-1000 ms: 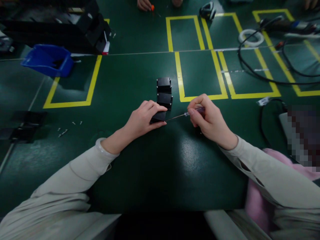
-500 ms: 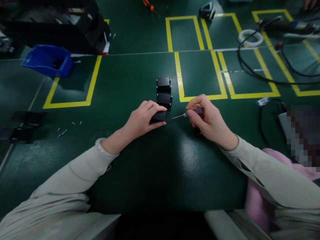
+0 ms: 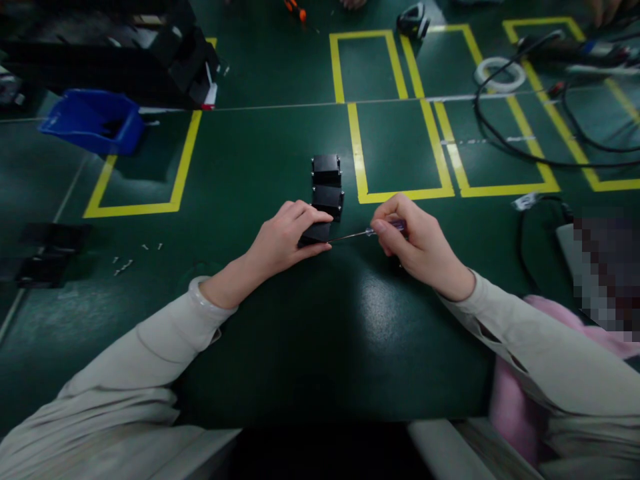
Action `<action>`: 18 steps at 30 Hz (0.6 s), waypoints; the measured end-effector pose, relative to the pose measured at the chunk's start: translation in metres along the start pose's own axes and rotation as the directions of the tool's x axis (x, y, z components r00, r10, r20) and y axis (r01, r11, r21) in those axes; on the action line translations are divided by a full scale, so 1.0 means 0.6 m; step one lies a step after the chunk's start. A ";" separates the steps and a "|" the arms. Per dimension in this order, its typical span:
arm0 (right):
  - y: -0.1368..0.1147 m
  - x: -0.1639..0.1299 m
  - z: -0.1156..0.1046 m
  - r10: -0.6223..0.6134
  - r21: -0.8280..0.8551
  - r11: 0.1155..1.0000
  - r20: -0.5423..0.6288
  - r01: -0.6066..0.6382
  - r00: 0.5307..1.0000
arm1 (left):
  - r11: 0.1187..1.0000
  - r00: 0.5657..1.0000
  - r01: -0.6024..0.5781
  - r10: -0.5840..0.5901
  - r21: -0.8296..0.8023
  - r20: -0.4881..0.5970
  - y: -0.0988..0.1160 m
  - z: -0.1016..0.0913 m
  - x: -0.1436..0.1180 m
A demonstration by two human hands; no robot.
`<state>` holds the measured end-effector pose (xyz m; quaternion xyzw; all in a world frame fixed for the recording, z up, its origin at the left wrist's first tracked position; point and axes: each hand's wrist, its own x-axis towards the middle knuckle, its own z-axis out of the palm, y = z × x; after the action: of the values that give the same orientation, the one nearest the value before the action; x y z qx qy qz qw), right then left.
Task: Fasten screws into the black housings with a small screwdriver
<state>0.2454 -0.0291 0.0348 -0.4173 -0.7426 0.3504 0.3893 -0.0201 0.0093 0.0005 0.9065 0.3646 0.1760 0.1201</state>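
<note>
1. Left hand [image 3: 283, 233]: fingers and thumb pinched narrowly around a black block [image 3: 317, 233] on the green table [image 3: 300, 353], middle of the scene. The block's left part is hidden under the hand; only its top and right end show.
2. Right hand [image 3: 417, 243]: closed around the handle of a small screwdriver [image 3: 356, 234], shaft pointing left. Much of the handle is hidden in the grip. The tip is at the block's near right corner, beside the left thumb; too small to tell whether it sits in a screw.
3. Just beyond the held block, two more black blocks in a row: a middle one [image 3: 327, 197] and a far one [image 3: 326, 164], bright screw heads at their sides. The left hand's fingers partly overlap the gap to the middle one.
4. Left of the left forearm, a few loose screws [image 3: 123, 267]. Farther left, dark parts [image 3: 45, 263], blurred, outlines running together.
5. Far left: blue bin [image 3: 130, 130], dark contents unclear.
6. Far edge: orange-handled screwdriver [image 3: 296, 9], cut off by the frame; near it, fingertips of another person's hand [image 3: 353, 3].
7. Right: a pixelated object [image 3: 607, 260], unreadable.
</note>
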 end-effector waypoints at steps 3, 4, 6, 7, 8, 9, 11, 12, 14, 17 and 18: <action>0.002 0.000 0.000 0.008 0.016 1.000 0.006 -0.008 1.000 | 1.000 1.000 0.008 -0.008 -0.004 0.007 -0.001 0.000 0.000; 0.002 0.000 0.000 0.006 0.022 1.000 0.004 -0.006 1.000 | 1.000 1.000 0.010 -0.009 -0.006 0.007 -0.001 0.001 0.000; 0.001 0.001 -0.001 0.000 0.023 1.000 -0.004 0.000 1.000 | 1.000 1.000 0.010 -0.010 -0.006 0.010 -0.002 0.001 0.000; 0.000 0.001 -0.001 -0.001 0.015 1.000 -0.007 0.001 1.000 | 1.000 1.000 0.011 -0.011 -0.004 0.013 -0.001 0.001 0.001; 0.000 0.001 -0.001 -0.001 0.003 1.000 -0.009 0.001 1.000 | 1.000 1.000 0.012 -0.012 -0.002 0.015 -0.001 0.000 0.001; 0.000 0.001 -0.001 0.000 -0.007 1.000 -0.007 0.000 1.000 | 1.000 1.000 0.013 -0.013 -0.001 0.017 -0.001 0.000 0.001; 0.000 0.001 0.000 -0.002 -0.012 1.000 -0.009 0.002 1.000 | 1.000 1.000 0.017 -0.017 -0.001 0.017 0.000 -0.001 0.001; 0.000 0.001 0.000 -0.001 -0.008 1.000 -0.009 0.001 1.000 | 1.000 1.000 0.018 -0.018 0.000 0.015 0.001 -0.001 0.001; 0.002 0.000 0.000 0.000 0.008 1.000 -0.009 0.000 1.000 | 1.000 1.000 0.012 -0.012 0.002 0.012 0.001 -0.001 0.000; 0.002 0.000 0.000 0.003 0.011 1.000 -0.002 -0.003 1.000 | 1.000 1.000 0.002 -0.002 0.002 0.008 0.000 0.000 0.000; 0.002 0.000 0.000 0.004 0.005 1.000 0.001 -0.004 1.000 | 1.000 1.000 0.001 -0.001 0.000 0.007 0.000 0.000 0.000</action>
<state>0.2460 -0.0287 0.0339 -0.4176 -0.7412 0.3530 0.3894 -0.0201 0.0094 0.0005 0.9069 0.3648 0.1725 0.1214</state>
